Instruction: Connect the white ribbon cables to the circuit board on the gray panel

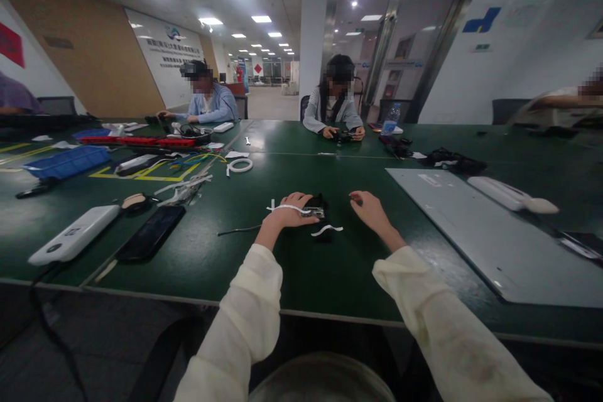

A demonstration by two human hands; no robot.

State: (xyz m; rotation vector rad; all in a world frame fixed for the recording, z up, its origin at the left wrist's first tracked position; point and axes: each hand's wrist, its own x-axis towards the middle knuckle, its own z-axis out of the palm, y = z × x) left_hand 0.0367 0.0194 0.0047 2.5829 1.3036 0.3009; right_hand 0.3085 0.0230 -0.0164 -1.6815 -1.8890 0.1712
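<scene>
My left hand (284, 217) is closed on a small black device with a shiny metallic part (316, 211), low over the green table. A thin white strip (285, 206) lies across the back of that hand. From its left side a dark thin cable (238, 230) runs along the tabletop. Just in front of the device rests another curved white strip (326, 230), partly over a small dark piece. My right hand (371, 212) hovers to the right, apart from the device, thumb and fingertips pinched. Whatever sits between those fingertips, if anything, is too small to tell.
A grey board (452, 220) covers the right side, bearing a white device (499, 193). To the left are a phone (151, 232), a white power bank (75, 235), a blue tray (70, 162) and a white tape roll (241, 165). Two people sit across the table.
</scene>
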